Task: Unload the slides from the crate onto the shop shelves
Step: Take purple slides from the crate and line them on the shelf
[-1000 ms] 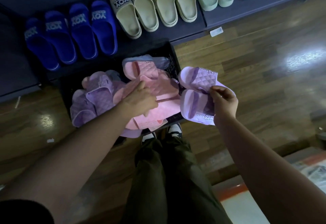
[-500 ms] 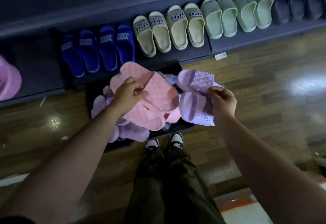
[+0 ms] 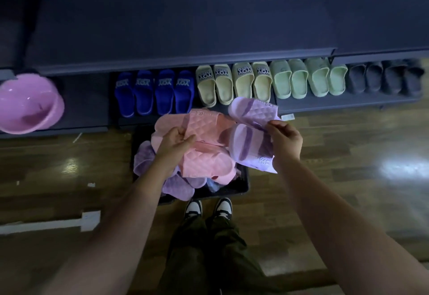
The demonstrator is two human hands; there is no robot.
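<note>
**Both hands are holding slides over the crate**

You are gripping a pair of pink quilted rubber slides [image 3: 209,162] in your left hand [image 3: 174,143], with your fingers curled round the strap edge. The pair is hanging just above the black plastic crate [image 3: 234,190], which is sitting on the wooden floor [image 3: 348,160].

Your right hand [image 3: 285,141] is pinching a pair of lilac quilted slides [image 3: 248,148] by the edge, holding them over the crate's right side, just beside the pink pair. More purple quilted slides [image 3: 145,157] are lying heaped inside the crate, under your left forearm.

Beyond the crate, the lowest dark shop shelf [image 3: 348,102] is carrying rows of blue slides [image 3: 153,92], cream slides [image 3: 232,83], mint green slides [image 3: 308,78] and dark grey slides [image 3: 385,76]. A pink plastic basin [image 3: 27,102] is sitting at its left end. Your black-and-white trainers [image 3: 209,208] are standing just beside the crate's near rim.
</note>
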